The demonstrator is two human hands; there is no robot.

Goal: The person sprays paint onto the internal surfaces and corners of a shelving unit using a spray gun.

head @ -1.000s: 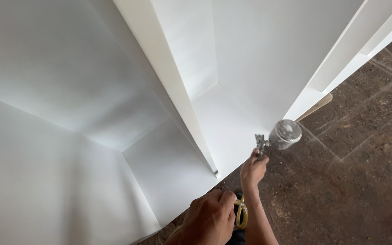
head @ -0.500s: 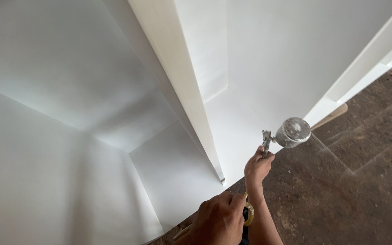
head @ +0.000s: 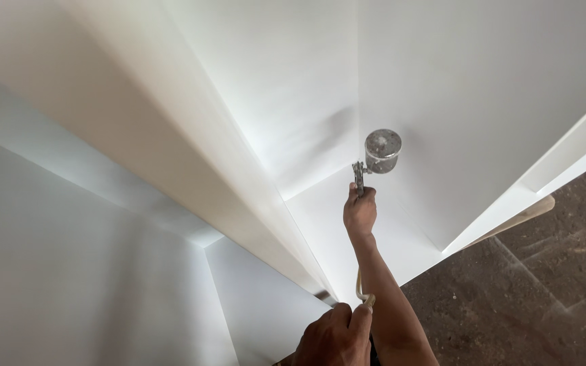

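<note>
— What has the right hand [head: 360, 211] got?

— Its grip is wrapped around a spray gun [head: 359, 177] with a round metal cup [head: 382, 150], held up inside a white cabinet [head: 442, 88], near the back corner.

— And the left hand [head: 336, 337]?

— Low down, its grip closed on the pale hose [head: 361, 293] by the divider panel [head: 191, 142].

— Anything around?

— Brown floor [head: 544, 291] at the right; a white panel edge [head: 571, 159] juts beside it.
</note>
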